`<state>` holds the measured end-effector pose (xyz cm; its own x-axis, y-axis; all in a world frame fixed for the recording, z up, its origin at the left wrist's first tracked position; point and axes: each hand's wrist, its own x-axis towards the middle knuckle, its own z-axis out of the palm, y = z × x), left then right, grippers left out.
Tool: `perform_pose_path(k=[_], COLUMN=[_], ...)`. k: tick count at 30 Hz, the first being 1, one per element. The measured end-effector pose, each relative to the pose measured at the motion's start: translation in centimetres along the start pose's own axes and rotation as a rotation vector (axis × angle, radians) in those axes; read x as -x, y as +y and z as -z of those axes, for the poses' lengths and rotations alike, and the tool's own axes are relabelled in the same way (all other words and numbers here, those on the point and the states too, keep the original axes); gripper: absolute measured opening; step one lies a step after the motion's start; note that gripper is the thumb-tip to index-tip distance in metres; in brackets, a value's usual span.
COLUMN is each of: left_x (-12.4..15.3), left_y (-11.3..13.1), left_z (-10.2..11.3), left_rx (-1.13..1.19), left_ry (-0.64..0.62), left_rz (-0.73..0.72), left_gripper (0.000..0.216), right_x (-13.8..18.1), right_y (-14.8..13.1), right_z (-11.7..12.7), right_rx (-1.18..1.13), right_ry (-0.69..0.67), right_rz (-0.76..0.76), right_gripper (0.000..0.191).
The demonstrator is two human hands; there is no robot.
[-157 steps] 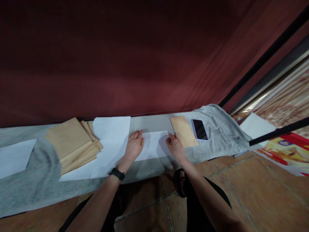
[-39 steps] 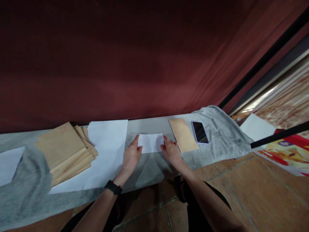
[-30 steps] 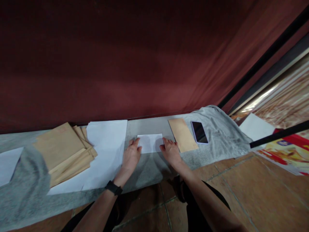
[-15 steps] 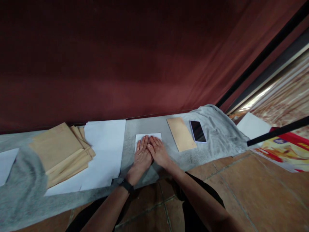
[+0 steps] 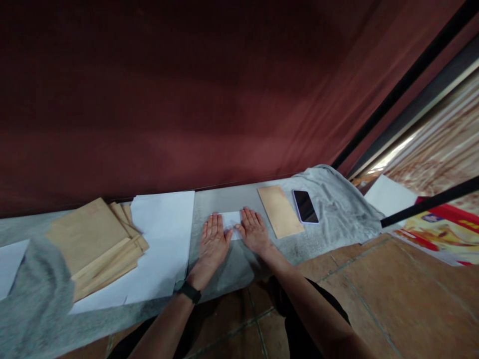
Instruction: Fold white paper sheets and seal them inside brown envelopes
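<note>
A small folded sheet of white paper (image 5: 232,219) lies on the grey cloth (image 5: 235,267). My left hand (image 5: 213,239) presses flat on its left side, fingers stretched out and pointing away from me. On its right side rests my right hand (image 5: 254,232), also flat with the fingers extended. Both thumbs point inward, and the paper's middle shows between the hands; its two ends are hidden under them. Just right of my right hand is a brown envelope (image 5: 281,212).
A phone (image 5: 306,206) lies beyond the envelope. At left, a pile of brown envelopes (image 5: 90,234) overlaps a stack of white sheets (image 5: 164,239). Another white sheet (image 5: 11,264) is at the far left. A dark red panel (image 5: 224,124) rises behind the cloth.
My hands have slid apart from the middle of the paper, the left one to the left and the right one to the right, uncovering its centre.
</note>
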<state>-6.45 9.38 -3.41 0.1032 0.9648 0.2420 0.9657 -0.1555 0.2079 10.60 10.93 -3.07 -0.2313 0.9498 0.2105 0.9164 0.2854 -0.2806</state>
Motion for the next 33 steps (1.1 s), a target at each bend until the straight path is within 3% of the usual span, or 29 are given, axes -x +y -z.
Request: perform_pose_path(k=[7,13,17,20,24,28,33], left_x=[0.0,0.2,-0.5,-1.2,-1.7,-1.9,-2.1], left_y=[0.0,0.1,0.6,2.1,4.4,4.8,3.8], left_z=[0.3,-0.2,0.5,1.2,1.1,0.4,0.0], left_rx=[-0.038,-0.020,-0.011,0.088,0.257,0.251,0.162], left_ry=[-0.003,0.030,0.033,-0.020,-0.226,-0.277,-0.205], left_rz=[0.036,0.074,0.103,-0.043,-0.345,-0.303,-0.266], left_gripper=[0.073,0.069,0.067,0.062,0.055,0.058,0.059], right_x=[0.6,4.0,5.2,5.1,5.0,5.4,5.4], right_y=[0.6,-1.2,-1.1,-0.7,-0.4,0.3,1.4], right_z=[1.3,1.3,1.2,1.2,1.1,1.6,2.3], right_rx=[0.006,-0.086,-0.082,-0.073,-0.068,-0.117,-0.141], right_ry=[0.035,0.011,0.025,-0.003,-0.034,-0.050,-0.095], right_rz=[-0.055,0.173,0.184,0.197,0.242,0.322,0.319], right_gripper=[0.058,0.058,0.062,0.061,0.056,0.053,0.051])
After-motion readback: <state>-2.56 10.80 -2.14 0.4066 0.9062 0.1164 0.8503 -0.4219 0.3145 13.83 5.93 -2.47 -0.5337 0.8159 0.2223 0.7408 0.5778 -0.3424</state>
